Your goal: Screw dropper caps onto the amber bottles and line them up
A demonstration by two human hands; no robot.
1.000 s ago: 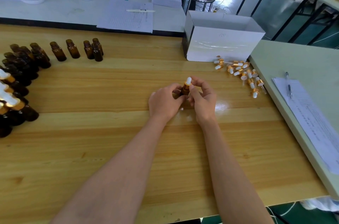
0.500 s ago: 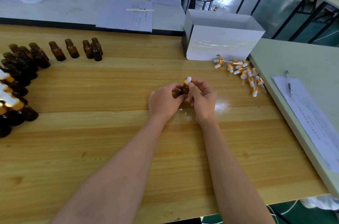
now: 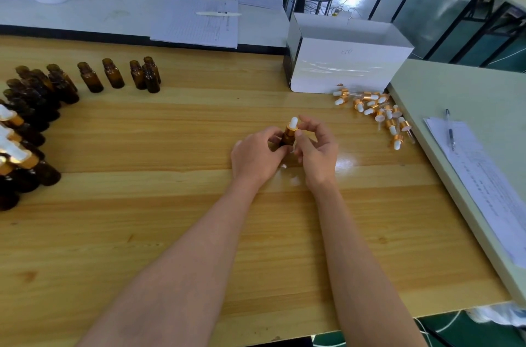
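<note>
Bottle sits above the table: left hand grips its body; right hand lays its thumb against the cap, though a full pinch cannot be told.

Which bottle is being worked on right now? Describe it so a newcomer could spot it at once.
Start at the middle of the wooden table, where both hands meet. The left hand grips one small amber bottle while the right hand is at its gold-collared white dropper cap. It alone is apart from the other bottles, all grouped on the table's left side.
</note>
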